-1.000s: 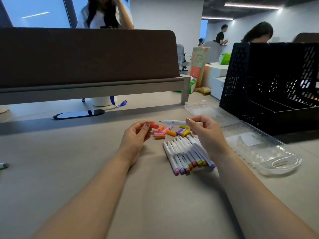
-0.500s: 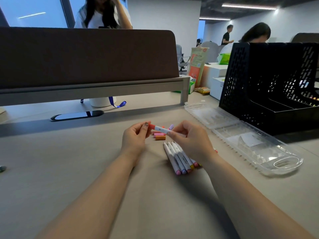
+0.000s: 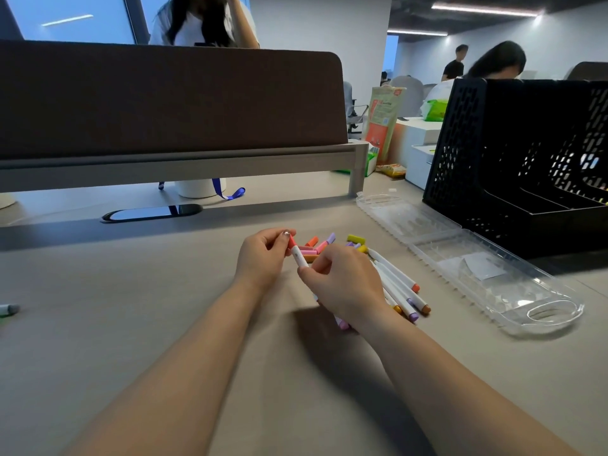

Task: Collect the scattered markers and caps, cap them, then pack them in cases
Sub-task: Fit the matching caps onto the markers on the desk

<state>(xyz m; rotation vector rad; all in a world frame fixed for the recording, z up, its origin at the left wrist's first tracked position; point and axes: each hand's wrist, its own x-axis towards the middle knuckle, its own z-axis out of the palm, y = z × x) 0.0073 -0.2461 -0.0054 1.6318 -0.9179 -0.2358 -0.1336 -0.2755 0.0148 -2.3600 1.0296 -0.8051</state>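
My left hand (image 3: pixel 261 258) pinches a red cap (image 3: pixel 291 241) that sits on the tip of a white marker (image 3: pixel 300 259). My right hand (image 3: pixel 342 281) grips the barrel of that marker, held tilted above the desk. Behind the hands lie several loose caps (image 3: pixel 316 248) in orange, pink, purple and yellow. Under and right of my right hand lies a row of white markers (image 3: pixel 399 287) with coloured ends, partly hidden. An open clear plastic case (image 3: pixel 477 268) lies to the right.
A black mesh file organiser (image 3: pixel 519 166) stands at the right behind the case. A brown desk divider (image 3: pixel 171 103) runs across the back, with a cable slot (image 3: pixel 151 213) below it. One stray marker (image 3: pixel 8 310) lies at the far left edge. People sit beyond.
My right hand brought the white marker left to the red cap in my left hand, and the cap now sits on its tip. The marker has tilted more upright.
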